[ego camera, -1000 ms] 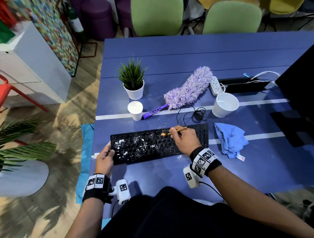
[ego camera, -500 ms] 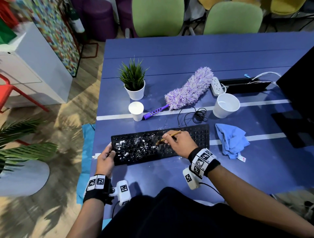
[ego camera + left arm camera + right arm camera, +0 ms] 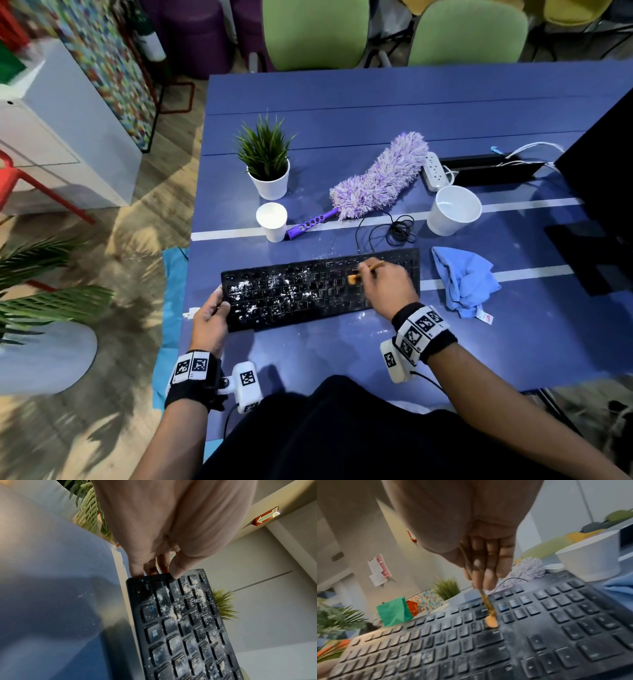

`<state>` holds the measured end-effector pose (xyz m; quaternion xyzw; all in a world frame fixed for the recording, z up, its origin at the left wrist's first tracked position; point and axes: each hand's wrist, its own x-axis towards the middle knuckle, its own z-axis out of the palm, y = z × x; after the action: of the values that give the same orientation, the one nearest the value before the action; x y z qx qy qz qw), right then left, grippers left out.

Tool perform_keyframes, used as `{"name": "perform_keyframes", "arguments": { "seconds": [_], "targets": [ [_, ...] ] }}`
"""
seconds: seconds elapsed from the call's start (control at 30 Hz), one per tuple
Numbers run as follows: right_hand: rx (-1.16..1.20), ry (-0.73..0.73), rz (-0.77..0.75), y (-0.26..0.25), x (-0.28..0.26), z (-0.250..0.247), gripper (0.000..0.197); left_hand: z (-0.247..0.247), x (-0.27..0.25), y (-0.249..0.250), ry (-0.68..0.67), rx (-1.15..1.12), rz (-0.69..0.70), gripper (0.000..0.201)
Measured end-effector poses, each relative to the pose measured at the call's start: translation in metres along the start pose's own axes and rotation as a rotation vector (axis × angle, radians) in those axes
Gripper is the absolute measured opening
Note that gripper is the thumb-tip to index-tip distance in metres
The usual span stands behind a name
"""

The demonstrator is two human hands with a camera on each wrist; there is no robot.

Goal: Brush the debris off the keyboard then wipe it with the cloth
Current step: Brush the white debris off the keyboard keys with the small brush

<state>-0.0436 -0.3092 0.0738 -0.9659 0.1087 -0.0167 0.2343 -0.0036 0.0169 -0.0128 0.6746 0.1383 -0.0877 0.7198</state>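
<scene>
A black keyboard (image 3: pixel 318 287) lies near the front edge of the blue table (image 3: pixel 376 113), its left half thickly speckled with white debris (image 3: pixel 260 291). My left hand (image 3: pixel 210 313) grips the keyboard's left end (image 3: pixel 154 580), thumb on top. My right hand (image 3: pixel 387 287) pinches a thin wooden brush (image 3: pixel 364 270); its orange bristle tip (image 3: pixel 491 621) touches the keys right of centre. A crumpled blue cloth (image 3: pixel 462 281) lies on the table just right of the keyboard.
Behind the keyboard are a small paper cup (image 3: pixel 271 221), a potted plant (image 3: pixel 267 164), a purple fluffy duster (image 3: pixel 376 178), a coiled black cable (image 3: pixel 397 229), a larger white cup (image 3: pixel 452 210) and a power strip (image 3: pixel 433 171). A dark monitor (image 3: pixel 603 192) stands at right.
My right hand swept the brush left across the keys, then came back to the right of centre. The left hand kept its hold on the keyboard's end.
</scene>
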Motion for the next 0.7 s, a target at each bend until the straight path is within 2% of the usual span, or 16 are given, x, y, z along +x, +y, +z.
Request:
{"name": "perform_keyframes", "arguments": {
  "seconds": [0.07, 0.17, 0.23, 0.27, 0.3, 0.4, 0.43, 0.53, 0.57, 0.67, 0.7],
  "targets": [
    [-0.003, 0.059, 0.045, 0.011, 0.001, -0.003, 0.034, -0.001, -0.001, 0.000, -0.001, 0.006, -0.004, 0.045],
    [0.156, 0.017, -0.060, 0.019, -0.004, 0.002, 0.032, -0.002, -0.002, 0.001, 0.004, 0.025, -0.019, 0.045],
    [0.087, -0.045, -0.050, 0.021, -0.006, 0.002, 0.032, 0.000, -0.003, 0.002, 0.009, 0.035, -0.026, 0.045],
    [0.025, -0.025, -0.022, 0.023, -0.005, -0.001, 0.033, 0.001, -0.003, 0.003, 0.014, 0.038, -0.028, 0.045],
    [0.014, 0.045, -0.008, 0.025, -0.004, -0.005, 0.032, 0.001, -0.003, 0.004, 0.021, 0.039, -0.032, 0.045],
    [0.215, 0.251, -0.044, 0.028, -0.002, -0.012, 0.027, 0.000, -0.001, 0.004, 0.036, 0.029, -0.028, 0.046],
    [0.239, 0.257, -0.044, 0.029, -0.001, -0.010, 0.029, -0.001, 0.000, 0.003, 0.036, 0.027, -0.030, 0.046],
    [0.163, 0.042, -0.003, 0.030, -0.005, -0.005, 0.047, -0.002, 0.002, 0.001, 0.028, 0.039, -0.029, 0.045],
    [0.154, 0.043, -0.014, 0.032, -0.007, -0.002, 0.047, -0.002, 0.002, 0.000, 0.023, 0.050, -0.025, 0.045],
    [0.243, 0.181, -0.032, 0.034, -0.011, 0.001, 0.030, 0.000, 0.000, 0.002, 0.018, 0.054, 0.001, 0.046],
    [0.224, 0.141, -0.010, 0.036, -0.010, 0.004, 0.032, -0.001, 0.000, 0.002, 0.016, 0.050, -0.004, 0.046]
  ]
}}
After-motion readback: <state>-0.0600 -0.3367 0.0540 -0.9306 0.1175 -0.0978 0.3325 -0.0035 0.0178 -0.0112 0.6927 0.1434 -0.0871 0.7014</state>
